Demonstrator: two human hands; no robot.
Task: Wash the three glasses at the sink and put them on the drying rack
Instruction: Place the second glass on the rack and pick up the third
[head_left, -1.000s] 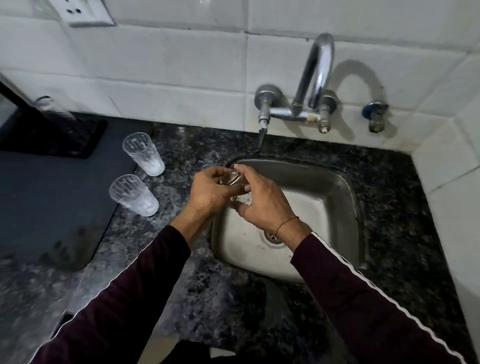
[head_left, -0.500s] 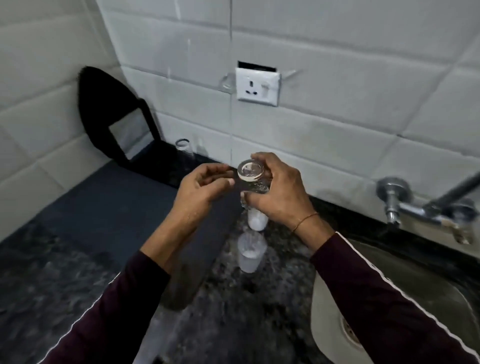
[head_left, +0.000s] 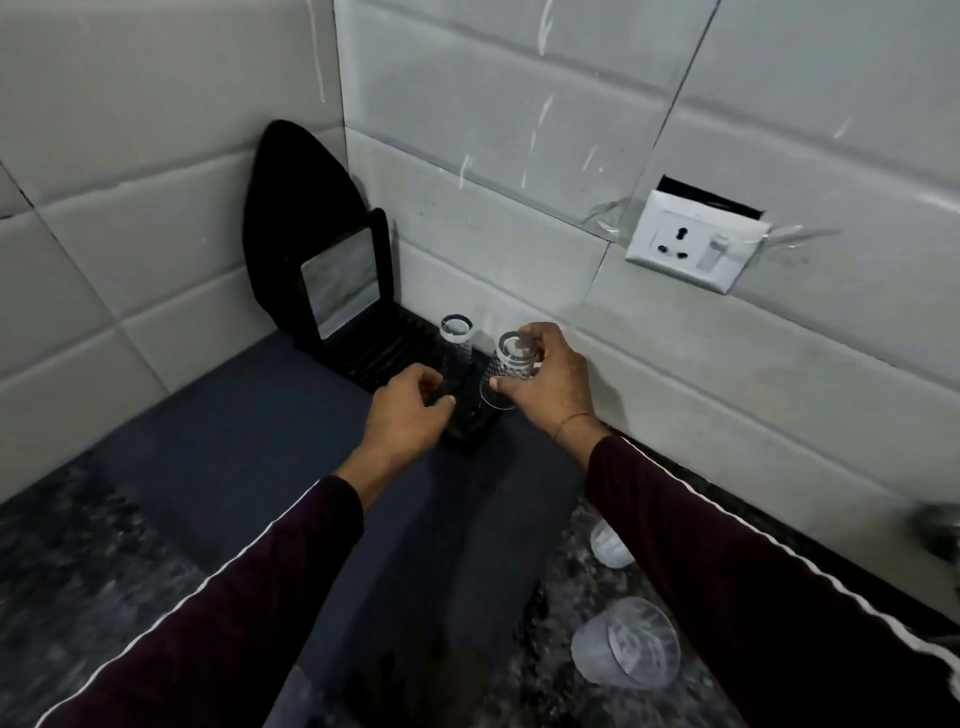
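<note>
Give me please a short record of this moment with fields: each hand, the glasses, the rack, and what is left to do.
right hand: right hand holds a clear glass upside down, just over the rack
left hand: left hand loosely curled beside the rack, holding nothing that I can see
rack: black drying rack against the tiled wall, one glass on rack already upside down
waiting glasses: two frosted glasses on the stone counter
left to do: set down the held glass; the two by the counter are not yet on the rack

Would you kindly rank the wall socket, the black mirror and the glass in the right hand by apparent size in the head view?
1. black mirror
2. wall socket
3. glass in the right hand, nearest the camera, so truly smallest.
</note>
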